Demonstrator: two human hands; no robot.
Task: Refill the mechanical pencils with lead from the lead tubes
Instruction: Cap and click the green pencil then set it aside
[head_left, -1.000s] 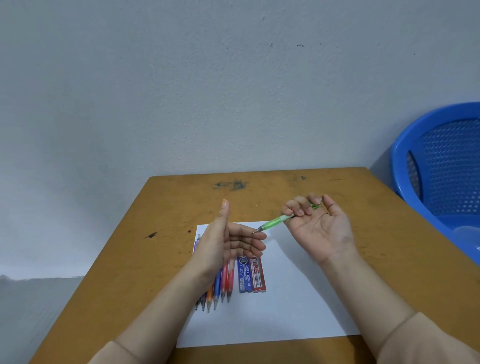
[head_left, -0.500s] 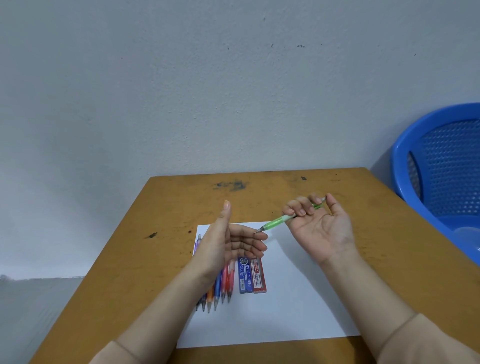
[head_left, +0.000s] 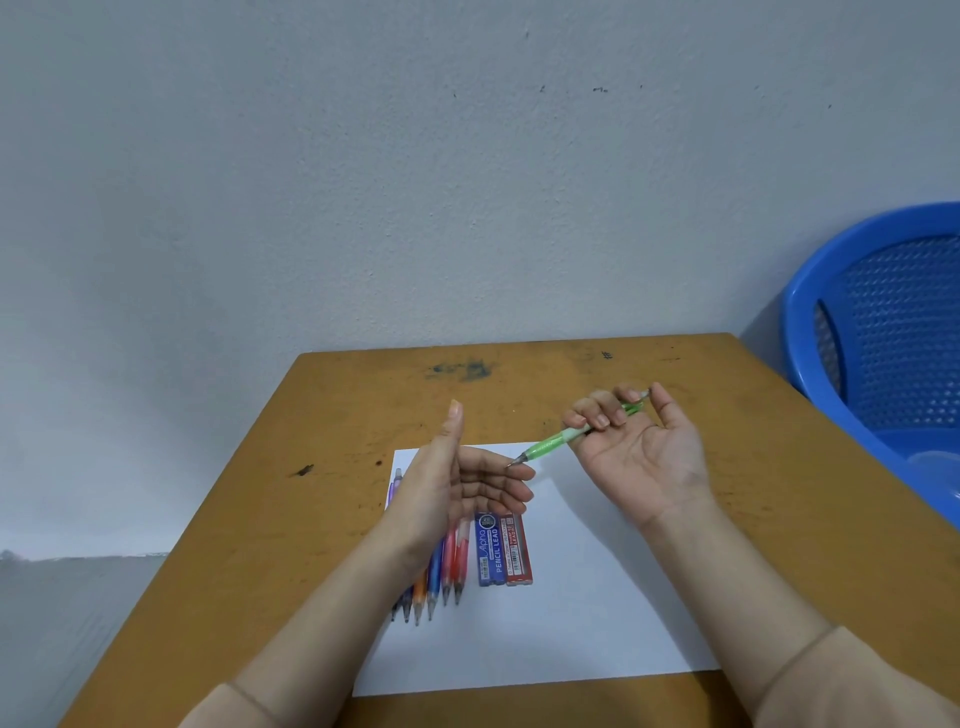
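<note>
My right hand (head_left: 636, 452) is raised palm up over the table, its curled fingers gripping a green mechanical pencil (head_left: 548, 445) whose tip points left and down. The tip sits just above the fingers of my left hand (head_left: 457, 493), which is held flat and open, palm toward the right, thumb up. Under my left hand, several coloured mechanical pencils (head_left: 434, 577) lie side by side on a white paper sheet (head_left: 587, 613), tips toward me. Beside them lie a blue lead tube (head_left: 491, 551) and a red lead tube (head_left: 518, 553).
The paper lies on a small brown wooden table (head_left: 311, 519) set against a grey wall. A blue plastic basket (head_left: 883, 332) stands off the table's right edge. Dark stains mark the far part of the tabletop.
My right hand with the green pencil has shifted slightly; my left hand stays open in the same place.
</note>
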